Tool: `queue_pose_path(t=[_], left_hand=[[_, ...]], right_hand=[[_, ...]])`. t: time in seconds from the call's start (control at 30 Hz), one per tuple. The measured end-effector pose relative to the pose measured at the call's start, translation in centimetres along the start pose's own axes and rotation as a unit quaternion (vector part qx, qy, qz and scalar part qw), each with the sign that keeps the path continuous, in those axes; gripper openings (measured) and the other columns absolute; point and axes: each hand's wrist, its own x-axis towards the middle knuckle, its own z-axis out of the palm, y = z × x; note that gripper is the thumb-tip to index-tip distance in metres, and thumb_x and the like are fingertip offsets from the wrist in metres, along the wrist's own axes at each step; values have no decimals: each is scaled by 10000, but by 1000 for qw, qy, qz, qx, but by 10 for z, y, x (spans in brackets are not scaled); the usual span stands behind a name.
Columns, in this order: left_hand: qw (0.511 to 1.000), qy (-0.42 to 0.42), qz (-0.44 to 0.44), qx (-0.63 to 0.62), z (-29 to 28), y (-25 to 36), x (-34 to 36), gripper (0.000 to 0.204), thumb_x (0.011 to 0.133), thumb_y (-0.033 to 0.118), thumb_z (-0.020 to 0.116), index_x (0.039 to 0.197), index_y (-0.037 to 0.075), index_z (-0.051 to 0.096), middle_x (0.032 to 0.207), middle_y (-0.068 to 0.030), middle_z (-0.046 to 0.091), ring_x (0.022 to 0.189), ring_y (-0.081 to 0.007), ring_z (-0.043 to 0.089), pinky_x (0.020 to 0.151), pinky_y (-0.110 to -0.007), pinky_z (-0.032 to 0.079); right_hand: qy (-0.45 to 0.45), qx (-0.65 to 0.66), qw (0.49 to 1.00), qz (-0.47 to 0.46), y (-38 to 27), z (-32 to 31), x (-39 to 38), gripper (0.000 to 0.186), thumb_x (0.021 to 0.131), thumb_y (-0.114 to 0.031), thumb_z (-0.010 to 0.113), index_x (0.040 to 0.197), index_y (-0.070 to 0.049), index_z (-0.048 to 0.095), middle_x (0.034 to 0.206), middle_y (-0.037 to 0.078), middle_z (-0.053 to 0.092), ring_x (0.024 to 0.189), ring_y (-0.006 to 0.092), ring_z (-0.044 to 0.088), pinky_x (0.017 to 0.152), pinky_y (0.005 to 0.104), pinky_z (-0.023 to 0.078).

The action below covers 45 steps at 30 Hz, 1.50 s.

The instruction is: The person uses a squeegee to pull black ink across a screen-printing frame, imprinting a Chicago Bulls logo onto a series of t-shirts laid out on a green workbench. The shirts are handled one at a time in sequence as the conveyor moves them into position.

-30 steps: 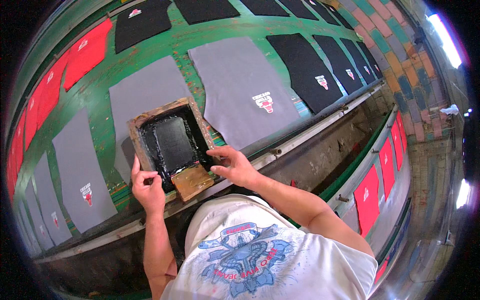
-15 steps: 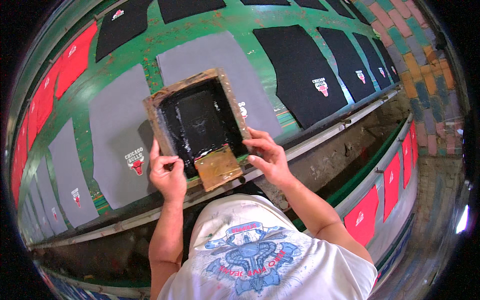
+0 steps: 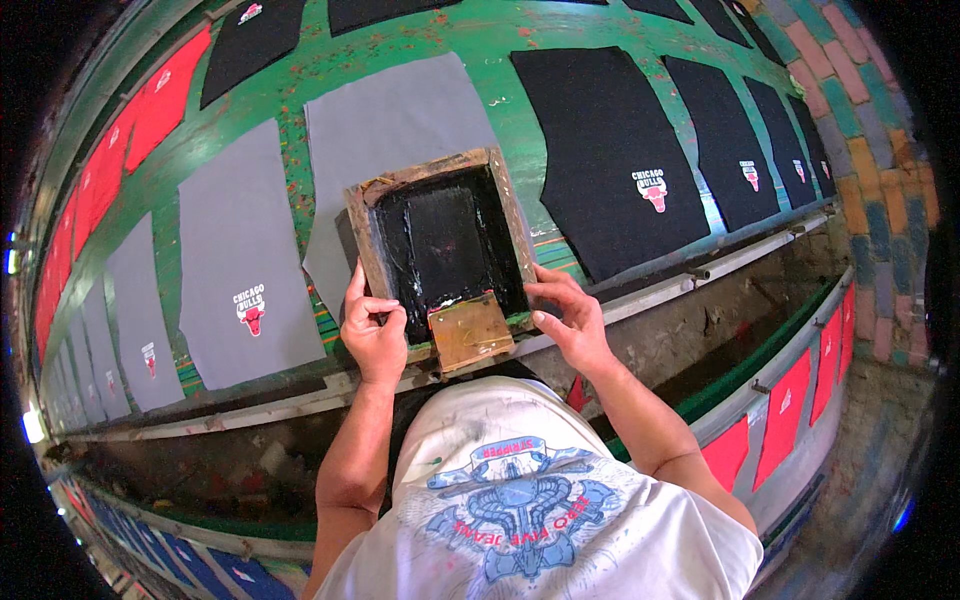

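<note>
A person in a white printed T-shirt (image 3: 520,510) leans over a long green surface (image 3: 400,40), both hands clamped on a wooden-framed printing screen (image 3: 440,240) coated in black ink. The left hand (image 3: 372,330) grips the frame's near left edge, fingers curled over the wood; the right hand (image 3: 568,320) holds the near right corner, fingers spread along the rim. Between the two hands, a wooden squeegee (image 3: 472,335) rests at the near end of the screen. The screen lies flat on a blank grey fabric panel (image 3: 385,130) that spreads beyond the hands. Left of the left hand lies a grey panel bearing a small red-and-white emblem (image 3: 240,270), with further grey panels and red panels (image 3: 165,95) curving off along the surface. Right of the right hand sits a black panel with the same emblem (image 3: 610,160), followed by a row of more black panels (image 3: 725,140). Below the hands, a metal rail (image 3: 700,272) edges the surface, and red panels (image 3: 795,410) line a lower bench to the right. A floor of coloured bricks (image 3: 880,170) shows at far right.
</note>
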Motion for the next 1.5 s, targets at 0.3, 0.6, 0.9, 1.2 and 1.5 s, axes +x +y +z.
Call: queue_pose_path(t=[0.3,0.6,0.9,1.2,1.5], left_hand=[[999,11,-35,-19,6,-2,-2,206,830,-172,694,836,28,644,1747,-301,468,1603,-345,504,1276,-440,405],[998,4,-58,-25,7,-3,1,199,813,-168,691,842,25,650,1742,-302,475,1541,-317,570,1227,-408,451],[995,3,-93,-25,3,-7,2,186,820,-149,704,848,31,662,1743,-287,486,1467,-272,618,1124,-358,493],[997,8,-79,-10,6,-2,2,176,817,-138,710,826,31,663,1738,-282,495,1510,-293,591,1174,-378,468],[996,6,-85,-1,4,-7,3,158,807,-121,718,821,28,667,1730,-286,502,1546,-315,564,1261,-421,418]], right_hand=[[-38,-38,998,-11,6,-11,3,449,989,-150,783,1404,15,748,1647,216,565,1492,269,575,1261,435,442],[-33,-24,999,-13,5,-11,3,459,946,-140,801,1385,-14,765,1633,222,591,1512,310,568,1277,449,431],[-39,-33,999,-20,5,-10,2,504,934,-155,812,1426,-66,753,1663,227,555,1527,333,558,1280,453,433],[-33,1,999,-7,9,-10,3,511,937,-147,809,1430,-33,738,1647,224,569,1516,308,563,1263,441,453],[-34,5,999,-4,9,-10,3,495,955,-120,795,1436,-21,731,1659,217,562,1485,286,587,1243,431,472]])
